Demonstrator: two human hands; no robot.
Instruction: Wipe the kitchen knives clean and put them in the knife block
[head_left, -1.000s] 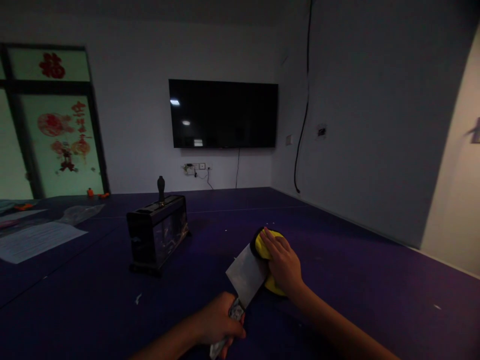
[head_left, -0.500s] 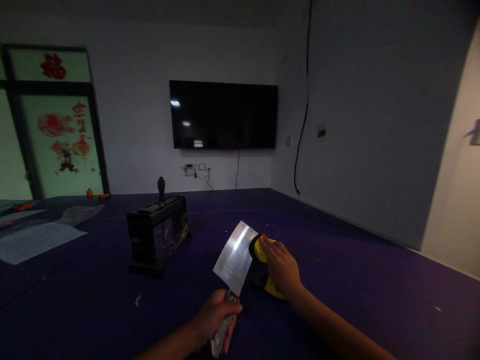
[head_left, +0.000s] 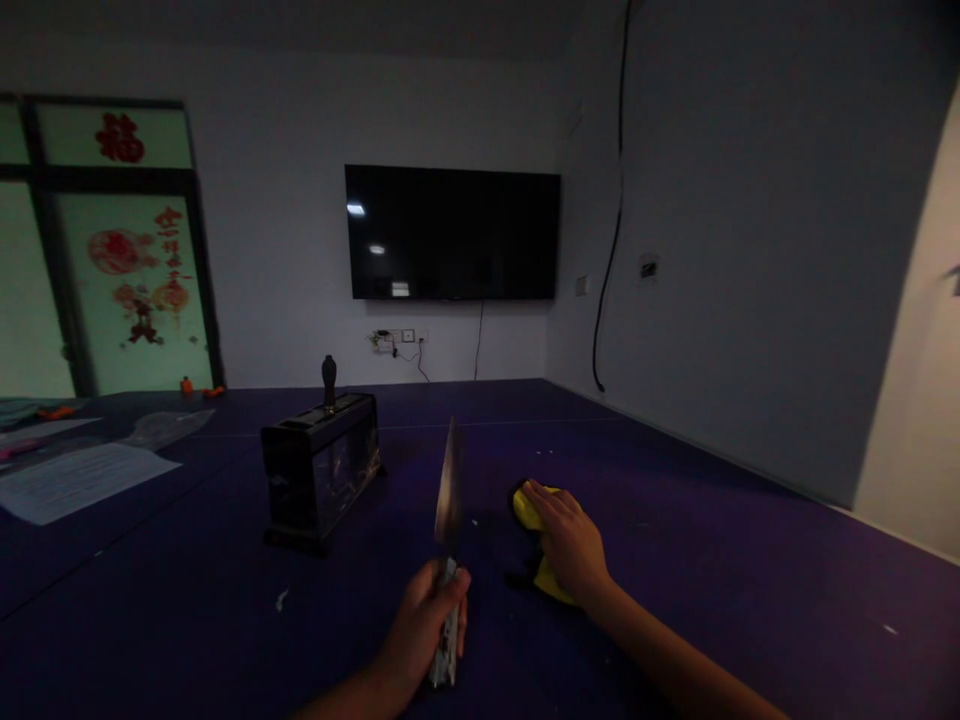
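My left hand (head_left: 426,622) is closed around the pale, worn handle of a cleaver (head_left: 450,490). Its blade points up and away from me and is turned nearly edge-on, so little of its flat face shows. To the right, my right hand (head_left: 567,535) is closed on a yellow and black cloth (head_left: 553,582), held apart from the blade. Left of the cleaver stands a black knife block (head_left: 322,470) with clear-looking sides; one dark handle (head_left: 329,380) sticks up from its top.
The purple tabletop (head_left: 720,580) bears small white scraps. Printed paper (head_left: 82,480) and a clear plastic bag (head_left: 169,428) lie at the left, with orange items (head_left: 187,385) near the back edge. A television (head_left: 454,235) hangs on the wall beyond; a black cable (head_left: 611,250) dangles at right.
The cleaver has turned from showing its broad face to nearly edge-on. The cloth in my right hand has come away from the blade. The view has shifted slightly.
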